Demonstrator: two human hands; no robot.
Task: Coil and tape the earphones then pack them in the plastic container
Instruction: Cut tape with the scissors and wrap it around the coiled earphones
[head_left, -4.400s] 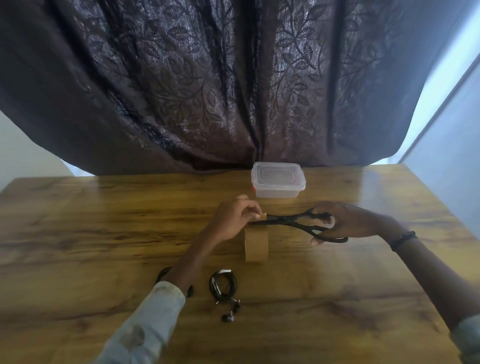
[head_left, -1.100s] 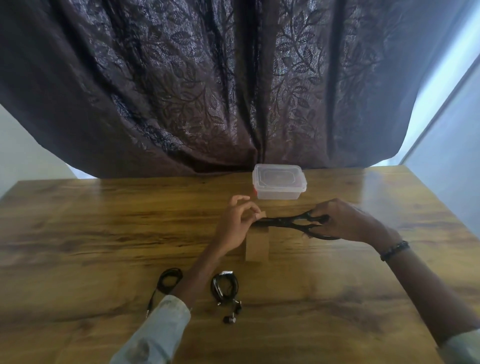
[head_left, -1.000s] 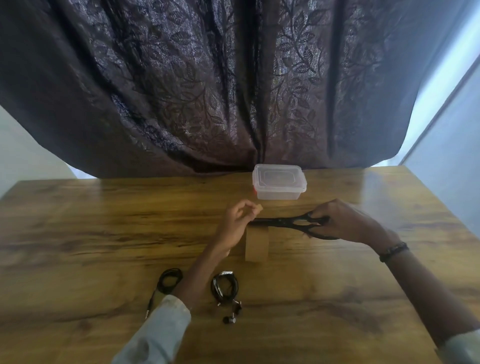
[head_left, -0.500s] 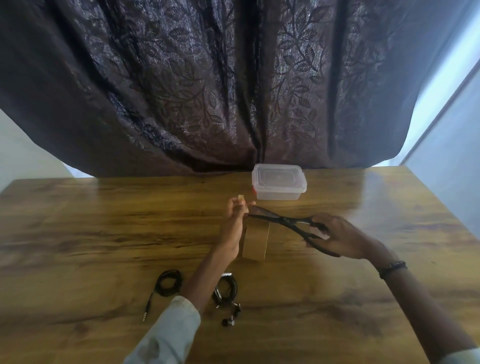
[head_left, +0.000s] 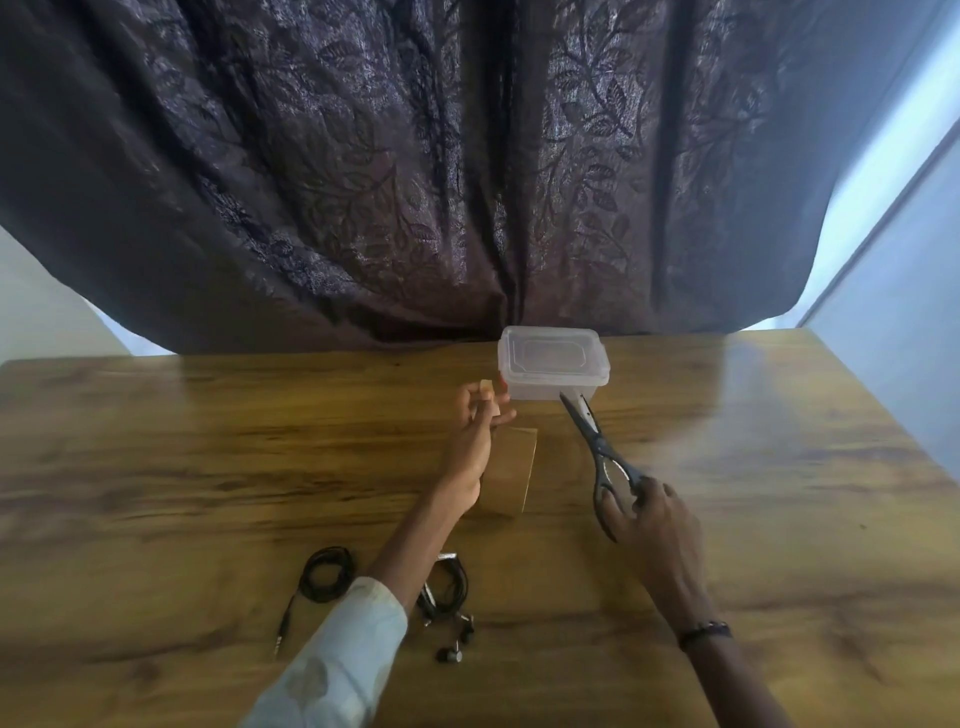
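With a small cut strip of brown tape pinched in my left hand and my right hand gripping the black scissors, both coiled black earphones lie untaped on the wooden table, the lidded clear plastic container unpacked.

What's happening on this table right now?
A person's left hand pinches a small cut piece of brown tape above the upright brown tape roll. The right hand holds black scissors by the handles, blades pointing toward the lidded clear plastic container. Two coiled black earphone sets lie on the wooden table near the left forearm, neither packed yet.
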